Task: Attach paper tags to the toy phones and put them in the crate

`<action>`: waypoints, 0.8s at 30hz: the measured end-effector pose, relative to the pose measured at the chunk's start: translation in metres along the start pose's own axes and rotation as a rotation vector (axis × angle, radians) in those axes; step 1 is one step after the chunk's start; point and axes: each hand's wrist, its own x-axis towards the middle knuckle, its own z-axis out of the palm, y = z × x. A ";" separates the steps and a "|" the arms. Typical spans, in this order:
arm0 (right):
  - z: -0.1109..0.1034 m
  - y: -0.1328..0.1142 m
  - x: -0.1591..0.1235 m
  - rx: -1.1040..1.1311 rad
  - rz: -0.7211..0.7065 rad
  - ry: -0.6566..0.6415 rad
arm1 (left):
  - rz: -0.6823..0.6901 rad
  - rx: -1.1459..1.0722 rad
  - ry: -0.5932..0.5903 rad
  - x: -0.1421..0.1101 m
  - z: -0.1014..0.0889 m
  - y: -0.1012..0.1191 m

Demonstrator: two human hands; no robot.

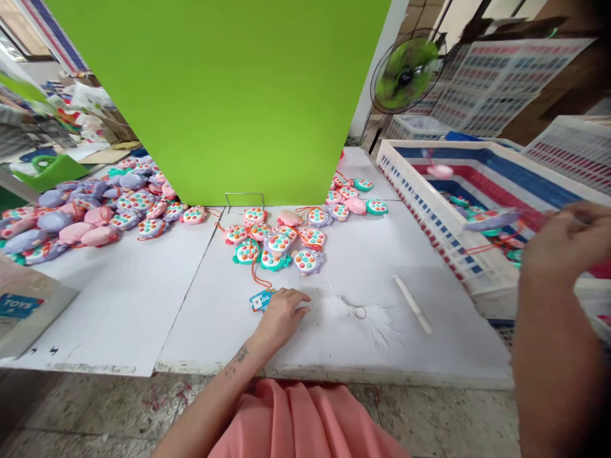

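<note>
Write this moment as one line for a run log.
left hand: resting on table beside blue tag | right hand: gripping blurred toy above white crate | nearby: toys on table

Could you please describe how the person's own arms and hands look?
The left hand and right hand are ungloved and the forearms bare, with no sleeves in view. The left forearm has a small dark tattoo near the wrist.

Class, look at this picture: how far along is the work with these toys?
Done, it seems: some toys lie in the white crate. In hand: the right hand holds a blurred toy over the crate; the left hand is beside a blue tag. Left: many toys lie on the table.
</note>
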 end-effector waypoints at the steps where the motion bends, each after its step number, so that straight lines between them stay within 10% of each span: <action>1: -0.003 0.002 0.001 -0.029 -0.011 0.001 | -0.003 0.025 -0.012 0.003 0.004 -0.001; 6: 0.001 0.013 -0.003 -0.173 -0.077 -0.003 | -0.003 0.221 -0.078 0.028 0.029 -0.001; 13: 0.093 0.022 -0.094 -0.093 -0.119 -0.414 | 0.044 0.303 -0.145 0.047 0.048 0.001; 24: 0.111 0.045 -0.114 -0.134 -0.137 -0.529 | -0.026 0.170 0.166 0.029 -0.010 -0.015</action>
